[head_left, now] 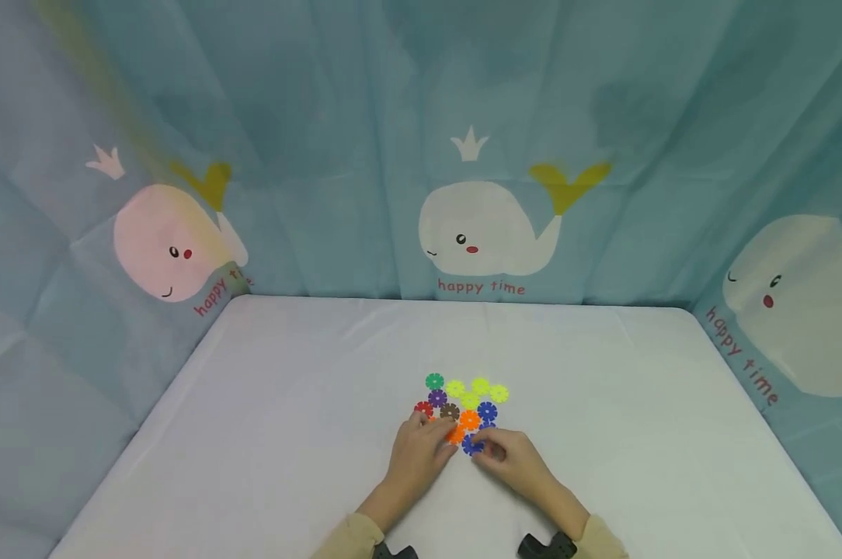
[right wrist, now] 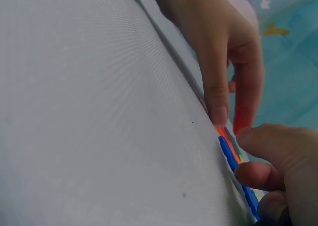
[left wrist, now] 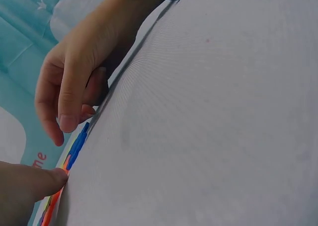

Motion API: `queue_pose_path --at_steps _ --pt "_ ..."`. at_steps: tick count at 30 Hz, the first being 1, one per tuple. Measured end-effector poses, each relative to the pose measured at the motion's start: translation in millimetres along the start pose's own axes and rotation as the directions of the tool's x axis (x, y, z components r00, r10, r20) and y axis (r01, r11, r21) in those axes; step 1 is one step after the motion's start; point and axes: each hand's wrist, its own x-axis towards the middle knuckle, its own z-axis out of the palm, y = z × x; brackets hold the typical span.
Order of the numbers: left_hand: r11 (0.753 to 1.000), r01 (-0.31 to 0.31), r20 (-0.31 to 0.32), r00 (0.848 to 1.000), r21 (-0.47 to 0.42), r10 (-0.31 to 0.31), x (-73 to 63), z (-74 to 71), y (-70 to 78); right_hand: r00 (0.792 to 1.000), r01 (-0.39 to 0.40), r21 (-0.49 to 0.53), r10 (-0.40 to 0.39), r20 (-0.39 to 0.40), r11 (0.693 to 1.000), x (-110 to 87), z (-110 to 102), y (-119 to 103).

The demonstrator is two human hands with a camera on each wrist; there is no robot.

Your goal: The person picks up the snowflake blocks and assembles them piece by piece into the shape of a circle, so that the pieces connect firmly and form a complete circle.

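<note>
Small notched plastic discs lie flat in a cluster on the white table. Along its far side are a green disc (head_left: 433,381) and several yellow discs (head_left: 469,401); a purple disc (head_left: 437,398), a red disc (head_left: 423,407) and a brown disc (head_left: 450,411) sit on the left. My left hand (head_left: 415,452) rests its fingers over the near left part, its thumb against an orange disc (head_left: 454,435). My right hand (head_left: 517,463) hovers at a blue disc (head_left: 471,445) on the near right, thumb and forefinger apart in the right wrist view. Fingers partly hide both discs.
A white cloth covers the table (head_left: 267,404), which spreads around the cluster. Behind and beside it hangs a blue curtain (head_left: 337,155) with whale prints. Dark wrist devices (head_left: 547,546) show near both sleeves.
</note>
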Motion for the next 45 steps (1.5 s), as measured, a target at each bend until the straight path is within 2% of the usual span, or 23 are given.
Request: queue_pose_path --at_steps 8,13,22,27,32,36,41,45 --pt "1.0 -0.008 -0.021 1.0 0.01 0.008 -4.9 2.3 -0.2 1.0 -0.022 0.001 0.022 -0.012 1.0 -1.8 3.1 1.0" --pt "1.0 -0.019 -0.029 0.999 -0.02 0.018 -5.3 1.0 0.9 0.999 -0.039 0.002 0.039 -0.004 0.999 -3.2 2.6 2.1" --pt "0.998 -0.03 0.006 1.0 -0.052 0.031 -6.1 -4.3 2.2 0.999 -0.051 0.0 0.051 0.009 0.999 -2.7 2.8 2.1" --pt "0.998 -0.051 0.005 0.999 -0.046 0.052 -6.5 -3.9 1.8 0.998 -0.063 -0.016 0.063 0.008 0.998 -2.7 3.3 1.8" --pt "0.992 -0.114 -0.017 0.993 0.045 0.114 -4.5 -3.8 2.3 0.999 -0.038 -0.035 0.038 -0.015 0.999 -1.5 3.1 4.4" --pt "0.987 -0.131 -0.06 0.989 0.089 0.136 -2.7 -5.1 2.5 1.0 -0.007 -0.065 0.007 -0.008 0.998 -0.7 2.5 5.6" --pt "0.991 -0.129 -0.132 0.983 0.019 0.13 0.1 -5.0 1.1 1.0 0.01 -0.114 -0.013 -0.027 0.993 1.4 0.8 4.3" --pt "0.992 -0.114 -0.147 0.984 -0.046 0.106 -0.8 -5.0 -0.4 1.0 -0.016 -0.133 0.014 -0.017 0.991 1.6 0.5 1.7"
